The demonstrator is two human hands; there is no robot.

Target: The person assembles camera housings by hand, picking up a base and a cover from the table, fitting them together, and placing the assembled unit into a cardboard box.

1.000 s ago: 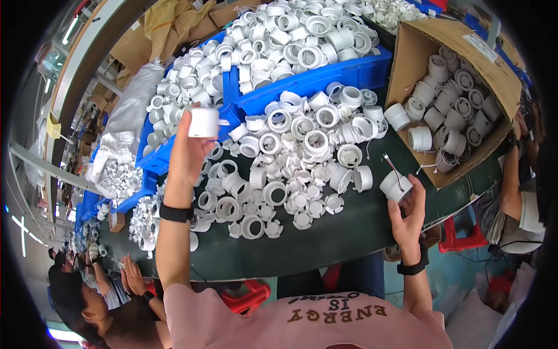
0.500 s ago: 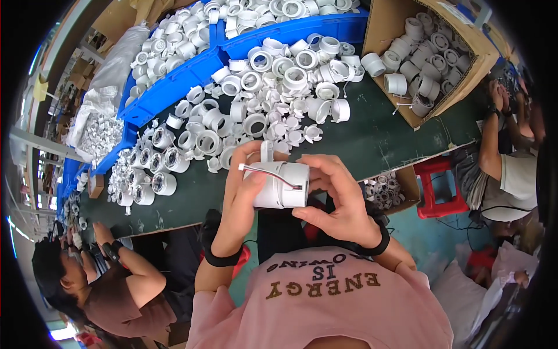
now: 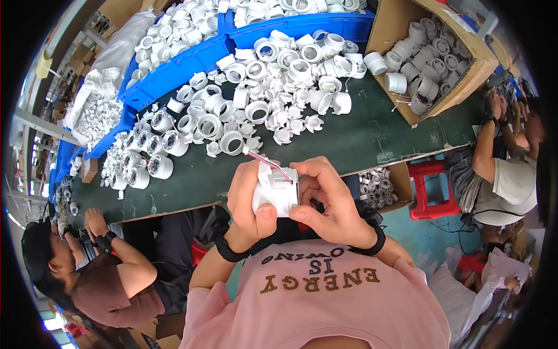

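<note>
Between my two hands, just off the table's near edge, is a white cylindrical plastic housing (image 3: 274, 196). A thin red-and-white wire (image 3: 271, 164) comes out of its side, with a small white plug at the end pointing toward the table. My left hand (image 3: 247, 200) wraps around the housing's left side, thumb pressed on its front. My right hand (image 3: 328, 200) grips the right end, thumb low and fingers curled over the rim. What its curled fingers touch inside the end is hidden.
White rings and caps (image 3: 256, 110) are heaped on the dark green table (image 3: 372, 134). Blue bins (image 3: 302, 29) stand behind them. An open cardboard box (image 3: 430, 104) of cylinders is at far right, a red stool (image 3: 433, 200) below it. Finished-looking cylinders (image 3: 160, 166) stand left; people sit at both sides.
The housing has moved slightly down and left and has rolled in my hands, so its wire now leaves nearer the top. My left thumb has shifted lower onto its front.
</note>
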